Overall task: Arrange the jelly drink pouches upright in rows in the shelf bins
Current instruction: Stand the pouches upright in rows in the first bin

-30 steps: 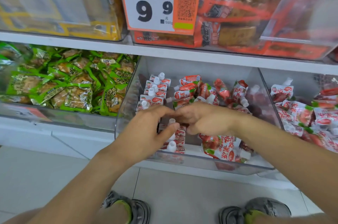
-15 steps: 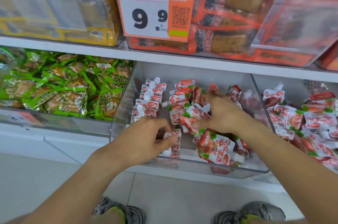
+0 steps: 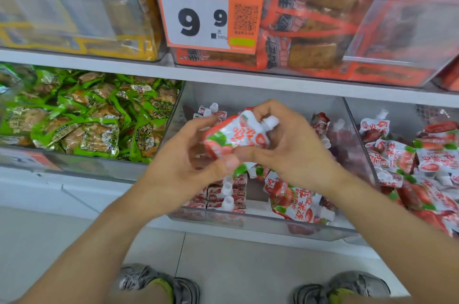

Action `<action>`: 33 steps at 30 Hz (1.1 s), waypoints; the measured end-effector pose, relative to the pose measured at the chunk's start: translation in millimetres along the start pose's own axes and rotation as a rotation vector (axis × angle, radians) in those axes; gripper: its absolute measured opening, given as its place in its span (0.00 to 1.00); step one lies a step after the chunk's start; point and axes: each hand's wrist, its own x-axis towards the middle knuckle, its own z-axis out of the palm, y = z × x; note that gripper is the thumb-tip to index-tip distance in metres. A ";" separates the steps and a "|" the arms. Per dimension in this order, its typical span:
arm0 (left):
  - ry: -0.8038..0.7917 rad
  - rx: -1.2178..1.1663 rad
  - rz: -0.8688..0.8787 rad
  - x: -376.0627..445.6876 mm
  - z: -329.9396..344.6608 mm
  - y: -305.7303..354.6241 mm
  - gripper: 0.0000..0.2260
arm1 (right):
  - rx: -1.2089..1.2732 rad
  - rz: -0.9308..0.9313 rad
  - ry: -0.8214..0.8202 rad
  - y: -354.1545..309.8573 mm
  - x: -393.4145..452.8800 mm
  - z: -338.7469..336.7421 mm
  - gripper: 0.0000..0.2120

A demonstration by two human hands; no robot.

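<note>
Both hands, left hand [image 3: 183,167] and right hand [image 3: 285,152], are pinching one jelly drink pouch [image 3: 236,136] at frame centre, above the clear bin [image 3: 260,225]. Risk: seating it carelessly may be toppling the upright row [image 3: 223,194] at lower centre.

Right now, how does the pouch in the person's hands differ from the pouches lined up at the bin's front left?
The held pouch is lifted above the clear bin, gripped by the left hand and right hand; the front-left row stands inside it. The held pouch tilts, cap pointing right; the row's caps point up. Both share red-and-white strawberry print and white caps.
</note>
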 end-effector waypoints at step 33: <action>0.290 -0.515 -0.229 -6.5 -26.6 10.2 0.17 | -0.747 -0.125 -0.270 87.2 73.8 5.7 0.14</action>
